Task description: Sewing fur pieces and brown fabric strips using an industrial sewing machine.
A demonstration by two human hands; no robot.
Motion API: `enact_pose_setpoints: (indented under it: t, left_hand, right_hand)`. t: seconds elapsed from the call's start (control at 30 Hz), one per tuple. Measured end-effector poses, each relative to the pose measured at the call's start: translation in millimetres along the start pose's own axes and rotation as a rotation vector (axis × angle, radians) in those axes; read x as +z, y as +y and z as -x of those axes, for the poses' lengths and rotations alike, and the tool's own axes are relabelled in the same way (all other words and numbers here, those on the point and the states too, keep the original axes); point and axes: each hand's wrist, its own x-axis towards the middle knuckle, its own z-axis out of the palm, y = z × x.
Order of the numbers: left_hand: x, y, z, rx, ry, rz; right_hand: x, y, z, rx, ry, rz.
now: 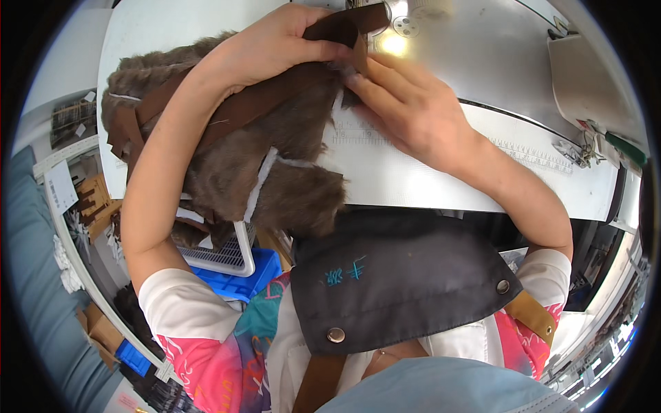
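Observation:
My left hand (pixel 282 45) is closed on a brown fabric strip (pixel 337 27) near the top middle, thumb pressed against it. My right hand (pixel 406 113) reaches from the right, fingers bunched at the strip's folded end beside the left thumb; the fingertips are blurred and partly hidden. A brown fur piece (pixel 234 165), with flat brown bands and pale narrow tapes on it, lies under and left of my hands and hangs over the table's front edge.
White work table (pixel 427 189) with ruler markings; metal machine plate (pixel 482 48) with a lit round fitting (pixel 406 27); green-handled tool (pixel 623 148) at the right. Below left are a white plastic basket (pixel 234 255), a blue crate (pixel 258 279) and cardboard pieces (pixel 96 199).

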Motion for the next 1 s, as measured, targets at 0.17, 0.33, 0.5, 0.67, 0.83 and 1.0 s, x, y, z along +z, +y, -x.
enact_pose_setpoints:
  t: [0.17,0.33,0.5,0.67,0.83,1.0]
  left_hand:
    - [9.2,8.0,1.0,-0.2,0.155,0.053]
    - [0.7,-4.9,-1.5,-0.152,0.144,-0.02]
    - [1.2,-3.3,-1.3,-0.13,0.139,-0.052]
    - [5.6,4.0,-0.8,-0.12,0.14,-0.073]
    - [5.1,4.6,2.0,-0.131,0.148,0.014]
    - [7.7,5.8,0.1,-0.089,0.113,0.071]
  right_hand:
    - [-8.8,-2.0,-3.8,-0.119,-0.082,0.034]
    - [-3.3,-10.3,-2.3,-0.223,-0.104,-0.173]
    - [-7.4,-6.7,-1.5,-0.19,-0.09,-0.308]
    - [-9.5,-0.6,-5.0,-0.033,0.068,-0.208]
    - [-21.4,9.0,-12.0,0.323,0.061,-0.368]
    - [-9.9,16.4,-16.4,0.397,0.033,-0.414]
